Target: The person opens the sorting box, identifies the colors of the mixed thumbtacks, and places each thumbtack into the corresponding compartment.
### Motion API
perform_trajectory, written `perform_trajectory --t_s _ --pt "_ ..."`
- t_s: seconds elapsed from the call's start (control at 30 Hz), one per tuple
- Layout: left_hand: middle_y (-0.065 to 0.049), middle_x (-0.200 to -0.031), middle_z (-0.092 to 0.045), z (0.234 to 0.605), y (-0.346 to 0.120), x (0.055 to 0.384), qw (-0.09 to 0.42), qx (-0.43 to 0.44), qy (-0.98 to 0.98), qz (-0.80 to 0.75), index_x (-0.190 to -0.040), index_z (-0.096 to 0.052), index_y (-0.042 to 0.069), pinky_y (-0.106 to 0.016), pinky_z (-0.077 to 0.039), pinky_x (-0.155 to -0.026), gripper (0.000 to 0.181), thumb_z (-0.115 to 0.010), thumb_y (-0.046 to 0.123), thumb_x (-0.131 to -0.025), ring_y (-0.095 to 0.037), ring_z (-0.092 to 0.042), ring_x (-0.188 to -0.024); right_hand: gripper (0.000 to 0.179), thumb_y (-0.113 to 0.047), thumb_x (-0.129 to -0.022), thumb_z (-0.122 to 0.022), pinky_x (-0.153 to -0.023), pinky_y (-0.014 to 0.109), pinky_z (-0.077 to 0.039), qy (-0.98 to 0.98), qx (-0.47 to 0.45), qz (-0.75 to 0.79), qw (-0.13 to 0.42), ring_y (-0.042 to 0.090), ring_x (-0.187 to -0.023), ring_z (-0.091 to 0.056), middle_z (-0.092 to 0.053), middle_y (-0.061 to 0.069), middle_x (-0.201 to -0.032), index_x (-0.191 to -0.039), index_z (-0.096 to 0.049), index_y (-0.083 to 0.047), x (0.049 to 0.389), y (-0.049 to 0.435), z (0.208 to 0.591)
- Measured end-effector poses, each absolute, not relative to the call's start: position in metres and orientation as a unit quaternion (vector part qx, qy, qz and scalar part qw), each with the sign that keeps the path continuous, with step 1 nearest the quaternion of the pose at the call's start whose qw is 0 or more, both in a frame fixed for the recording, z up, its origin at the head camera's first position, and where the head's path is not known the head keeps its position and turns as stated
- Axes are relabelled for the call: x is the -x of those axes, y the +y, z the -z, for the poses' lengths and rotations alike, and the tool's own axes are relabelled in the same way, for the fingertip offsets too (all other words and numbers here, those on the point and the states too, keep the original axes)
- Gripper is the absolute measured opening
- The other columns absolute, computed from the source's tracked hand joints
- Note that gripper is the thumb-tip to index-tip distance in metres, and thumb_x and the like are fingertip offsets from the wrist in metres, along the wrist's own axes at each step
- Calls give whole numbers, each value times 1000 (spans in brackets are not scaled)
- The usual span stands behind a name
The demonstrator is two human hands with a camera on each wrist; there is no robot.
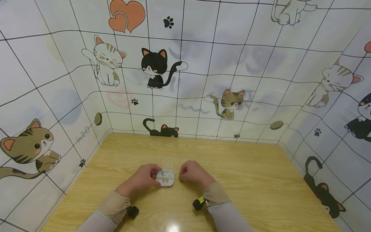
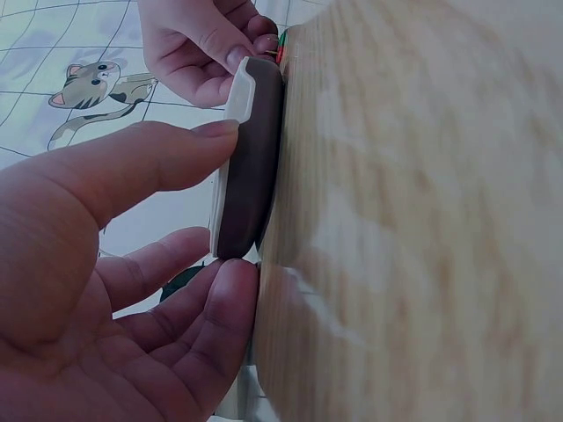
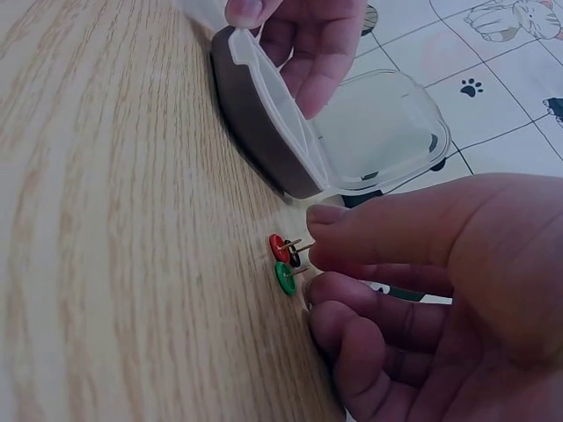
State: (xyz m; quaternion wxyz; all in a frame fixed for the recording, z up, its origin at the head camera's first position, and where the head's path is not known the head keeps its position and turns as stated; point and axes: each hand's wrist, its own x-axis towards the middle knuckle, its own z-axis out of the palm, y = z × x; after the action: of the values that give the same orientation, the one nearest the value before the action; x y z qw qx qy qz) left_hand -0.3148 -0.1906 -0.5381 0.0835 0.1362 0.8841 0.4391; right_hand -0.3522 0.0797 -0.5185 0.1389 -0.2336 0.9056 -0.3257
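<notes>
A small compartment box (image 1: 165, 178) with a white interior and a dark outer wall lies on the wooden table. Its clear lid (image 3: 383, 132) stands flipped back. Several small brass-coloured pieces sit in its compartments. My left hand (image 1: 146, 176) holds the box by its left side, thumb on the near rim and fingers round the far side. To the right of the box, a red thumbtack (image 3: 279, 248), a green thumbtack (image 3: 285, 278) and a black thumbtack (image 3: 295, 258) cluster with pins raised. My right hand (image 1: 192, 172) has thumb and index fingertips right at the black one's pin; I cannot tell whether they pinch it.
The wooden table (image 1: 246, 174) runs up to cloth walls (image 1: 197, 71) printed with cats and grid lines. Two round brown discs (image 1: 98, 119) show against the cloth at the table's back corners. Each wrist bears a small black camera (image 1: 132, 211).
</notes>
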Motion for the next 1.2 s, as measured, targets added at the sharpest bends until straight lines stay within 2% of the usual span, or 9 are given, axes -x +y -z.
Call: perform_trajectory --t_s 0.4,0.6,0.77,1.0,1.2 --pt "-3 -97 -66 536 -189 315 87 -127 890 -428 -121 -72 5 -29 -49 -76 53 -95 11 -74 -18 -58 -90 13 -10 -86 -81 -58 24 -42 910 239 314 129 8 -62 -52 -65 -9 -67 -75 -75 -15 354 79 521" --pt "-3 -97 -66 535 -188 314 89 -126 891 -426 -121 -72 5 -28 -49 -74 53 -95 11 -74 -19 -58 -89 14 -7 -84 -81 -58 23 -42 912 239 310 122 8 -62 -52 -64 -9 -67 -73 -75 -14 354 79 523" --pt "-3 -96 -65 535 -188 314 90 -120 892 -427 -120 -72 6 -29 -48 -74 52 -95 11 -74 -19 -57 -89 17 -4 -82 -81 -59 24 -42 920 245 290 101 8 -62 -52 -63 -9 -66 -71 -73 -14 353 76 524" --pt "-3 -96 -65 536 -188 314 87 -122 893 -425 -121 -72 5 -29 -49 -75 53 -95 11 -74 -18 -57 -89 23 -3 -82 -82 -66 25 -46 933 256 245 63 6 -63 -52 -61 -10 -64 -66 -72 -15 349 70 521" --pt "-3 -96 -66 537 -188 314 86 -123 893 -425 -121 -72 6 -29 -49 -75 53 -96 12 -74 -18 -57 -89 25 -1 -82 -80 -62 23 -44 933 266 237 45 5 -60 -48 -58 -10 -63 -64 -70 -15 347 69 521"
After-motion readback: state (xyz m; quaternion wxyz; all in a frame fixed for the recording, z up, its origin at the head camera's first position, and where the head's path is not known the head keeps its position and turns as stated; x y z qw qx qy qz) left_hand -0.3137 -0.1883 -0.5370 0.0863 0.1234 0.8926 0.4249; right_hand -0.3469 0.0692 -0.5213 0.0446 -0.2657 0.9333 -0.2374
